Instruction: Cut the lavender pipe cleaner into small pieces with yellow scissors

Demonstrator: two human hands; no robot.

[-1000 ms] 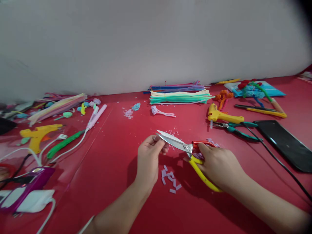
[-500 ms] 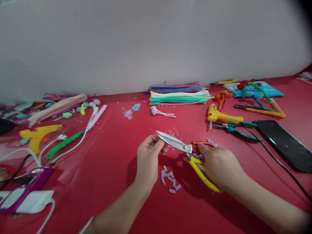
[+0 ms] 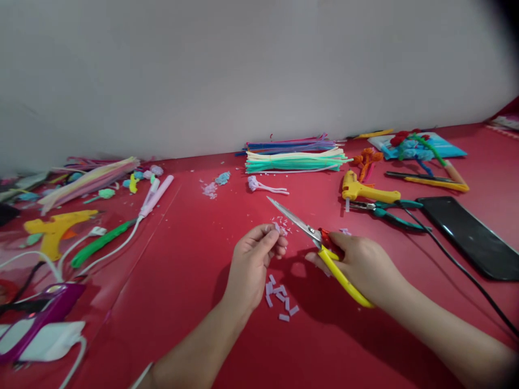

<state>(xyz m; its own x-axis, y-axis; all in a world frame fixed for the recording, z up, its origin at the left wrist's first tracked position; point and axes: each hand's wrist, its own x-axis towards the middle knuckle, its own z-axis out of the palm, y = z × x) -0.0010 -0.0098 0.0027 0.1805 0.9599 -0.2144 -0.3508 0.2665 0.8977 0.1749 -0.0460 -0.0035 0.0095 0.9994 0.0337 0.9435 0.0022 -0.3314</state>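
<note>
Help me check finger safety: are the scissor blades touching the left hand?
Apart. The head view shows a strip of red table between the scissor blades and the left hand.

Scissors (image 3: 313, 233) held in right-hand grip (image 3: 363, 262), blades closed, tips pointed away to the left; small lilac piece (image 3: 277, 226) pinched in left-hand grip (image 3: 254, 254); lilac bits (image 3: 279, 293) scattered nearby on red worktop (image 3: 174, 292); green-and-cream stem bundle (image 3: 295, 161) laid by wall (image 3: 259, 75); glue gun (image 3: 371, 192), pliers (image 3: 387, 215) placed at right
</note>
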